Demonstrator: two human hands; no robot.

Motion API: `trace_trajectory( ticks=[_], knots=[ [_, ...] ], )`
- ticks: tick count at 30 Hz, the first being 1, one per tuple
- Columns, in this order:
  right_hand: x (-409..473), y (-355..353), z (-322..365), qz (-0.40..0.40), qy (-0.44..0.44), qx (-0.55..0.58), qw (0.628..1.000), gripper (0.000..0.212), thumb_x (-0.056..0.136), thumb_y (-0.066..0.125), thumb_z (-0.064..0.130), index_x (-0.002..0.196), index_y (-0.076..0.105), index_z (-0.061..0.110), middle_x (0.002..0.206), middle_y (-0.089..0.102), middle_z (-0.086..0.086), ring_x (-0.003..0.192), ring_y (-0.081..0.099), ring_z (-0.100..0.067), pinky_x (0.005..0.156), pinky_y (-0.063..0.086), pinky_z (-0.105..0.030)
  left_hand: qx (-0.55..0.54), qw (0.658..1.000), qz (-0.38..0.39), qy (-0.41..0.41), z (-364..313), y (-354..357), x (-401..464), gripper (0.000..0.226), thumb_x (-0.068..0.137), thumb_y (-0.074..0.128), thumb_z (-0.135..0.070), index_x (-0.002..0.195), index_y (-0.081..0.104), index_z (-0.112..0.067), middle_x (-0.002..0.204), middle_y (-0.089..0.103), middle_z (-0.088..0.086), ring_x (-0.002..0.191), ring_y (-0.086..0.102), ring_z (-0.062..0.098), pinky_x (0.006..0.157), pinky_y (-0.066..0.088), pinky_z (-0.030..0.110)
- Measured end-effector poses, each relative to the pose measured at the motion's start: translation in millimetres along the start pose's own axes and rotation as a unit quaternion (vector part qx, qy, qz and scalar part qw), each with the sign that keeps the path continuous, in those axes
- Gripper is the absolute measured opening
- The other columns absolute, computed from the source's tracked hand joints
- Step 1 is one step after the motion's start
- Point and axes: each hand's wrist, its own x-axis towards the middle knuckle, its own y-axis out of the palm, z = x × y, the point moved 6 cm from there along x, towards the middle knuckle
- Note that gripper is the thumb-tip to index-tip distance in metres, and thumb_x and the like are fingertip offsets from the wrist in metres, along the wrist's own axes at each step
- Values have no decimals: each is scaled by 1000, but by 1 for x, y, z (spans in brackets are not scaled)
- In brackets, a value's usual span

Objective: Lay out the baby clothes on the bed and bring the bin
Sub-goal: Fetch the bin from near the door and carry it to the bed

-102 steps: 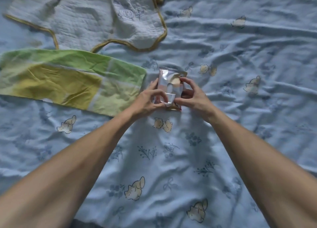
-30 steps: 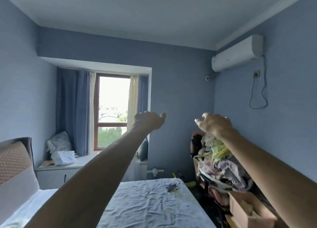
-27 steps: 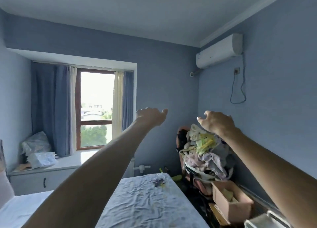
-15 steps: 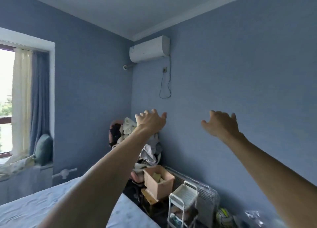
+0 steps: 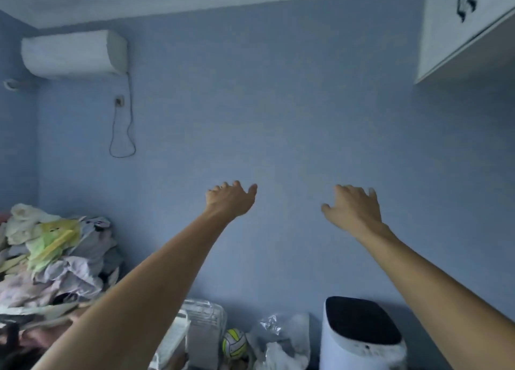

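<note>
A white bin (image 5: 362, 341) with a dark top stands on the floor against the blue wall, at the lower right. My left hand (image 5: 231, 199) and my right hand (image 5: 355, 208) are both raised in front of the wall, fingers spread, holding nothing. They are well above the bin, and my right forearm passes just to its right. A heap of clothes (image 5: 53, 258) sits at the lower left. The bed and the laid-out baby clothes are out of view.
Along the wall's foot are a white rack (image 5: 200, 333), a yellow and white ball (image 5: 234, 343) and crumpled plastic bags (image 5: 281, 339). An air conditioner (image 5: 75, 53) hangs high on the left. A white cabinet (image 5: 468, 21) is at the upper right.
My view has swung right, from the bed and window to the side wall, and the bin has come into view. Both hands have stayed raised and empty.
</note>
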Motion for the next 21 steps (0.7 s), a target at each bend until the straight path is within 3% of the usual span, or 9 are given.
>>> trace_trajectory(
  ticks=[10,21],
  knots=[
    [80,75,-189,5,85,-116,990,35,90,47,37,113,55,11,121,58,-10,119,51,-28,112,21,-47,-33,990,29,133,-217,105,104,68,96,12,-58,138,41,-13,142,43,16,130,39,34,106,26,45],
    [153,181,-339,48,234,-134,962,39,94,41,35,122,52,9,128,56,-11,121,50,-28,108,26,-42,-62,956,23,286,-405,241,196,70,97,13,-55,140,37,-6,145,38,12,136,30,28,112,17,43]
  ],
)
